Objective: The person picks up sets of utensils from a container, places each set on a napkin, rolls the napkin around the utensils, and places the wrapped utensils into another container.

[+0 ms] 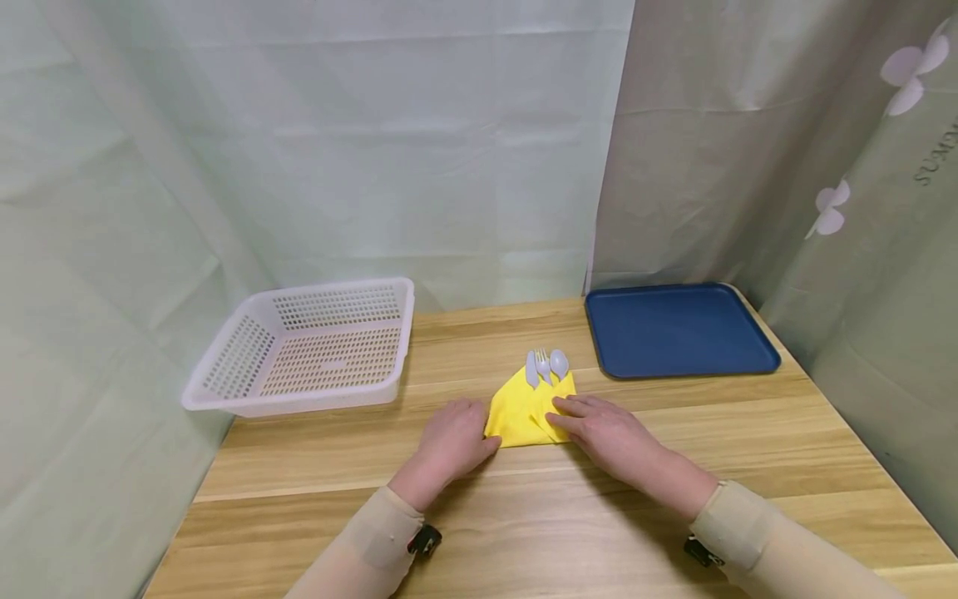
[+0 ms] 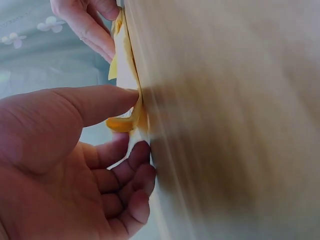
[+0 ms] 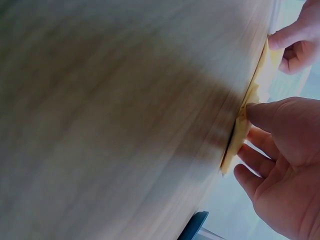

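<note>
A folded yellow cloth napkin (image 1: 516,416) lies on the table, with a grey knife (image 1: 531,369), fork (image 1: 543,366) and spoon (image 1: 559,364) sticking out of its top side by side. My left hand (image 1: 456,437) is at the napkin's left edge; in the left wrist view its thumb (image 2: 112,104) and curled fingers pinch the raised corner. From the right, my right hand (image 1: 609,433) rests its fingers on the napkin's folded flap. Thumb and spread fingers (image 3: 255,160) touch the cloth in the right wrist view. The cutlery's lower parts are hidden inside the folds.
A white perforated plastic basket (image 1: 404,366) stands at the back left of the wooden table (image 1: 516,524). At the back right lies a blue tray (image 1: 677,333). Pale curtains (image 1: 389,150) hang behind and beside the table.
</note>
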`<state>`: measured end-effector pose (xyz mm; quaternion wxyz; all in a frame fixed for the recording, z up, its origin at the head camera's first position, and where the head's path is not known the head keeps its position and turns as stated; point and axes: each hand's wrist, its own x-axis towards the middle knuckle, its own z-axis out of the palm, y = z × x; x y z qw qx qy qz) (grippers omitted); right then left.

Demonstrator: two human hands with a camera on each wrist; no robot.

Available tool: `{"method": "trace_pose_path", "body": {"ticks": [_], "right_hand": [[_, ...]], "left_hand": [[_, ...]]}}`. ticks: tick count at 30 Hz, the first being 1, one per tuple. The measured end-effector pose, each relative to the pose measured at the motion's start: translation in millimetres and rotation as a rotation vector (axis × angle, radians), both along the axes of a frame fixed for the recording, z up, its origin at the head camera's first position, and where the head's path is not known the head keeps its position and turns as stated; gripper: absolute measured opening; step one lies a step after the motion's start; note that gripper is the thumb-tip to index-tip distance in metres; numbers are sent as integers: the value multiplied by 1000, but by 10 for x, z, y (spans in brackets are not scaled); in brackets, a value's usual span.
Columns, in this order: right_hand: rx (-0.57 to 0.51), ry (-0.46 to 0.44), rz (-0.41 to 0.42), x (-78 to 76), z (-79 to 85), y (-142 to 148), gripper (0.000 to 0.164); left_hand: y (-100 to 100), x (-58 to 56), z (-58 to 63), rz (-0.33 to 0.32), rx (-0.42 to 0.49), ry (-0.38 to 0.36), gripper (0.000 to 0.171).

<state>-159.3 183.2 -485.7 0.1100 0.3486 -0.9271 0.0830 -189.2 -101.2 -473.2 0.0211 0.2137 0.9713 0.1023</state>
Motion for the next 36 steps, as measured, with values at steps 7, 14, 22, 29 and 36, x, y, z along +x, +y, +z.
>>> {"method": "trace_pose_path", "body": {"ticks": [7, 14, 22, 29, 36], "right_hand": [[3, -24, -11, -4, 5, -7, 38], [-3, -2, 0, -3, 3, 3, 38], [9, -18, -14, 1, 14, 0, 38], [8, -3, -10, -8, 1, 0, 37], [3, 7, -5, -3, 6, -3, 37]], "left_hand": [[25, -3, 3, 3, 142, -56, 47], [27, -9, -8, 32, 224, -108, 73], [28, -15, -10, 28, 275, -131, 67], [22, -22, -22, 43, 180, -126, 53], [46, -29, 20, 53, 132, -143, 37]]}}
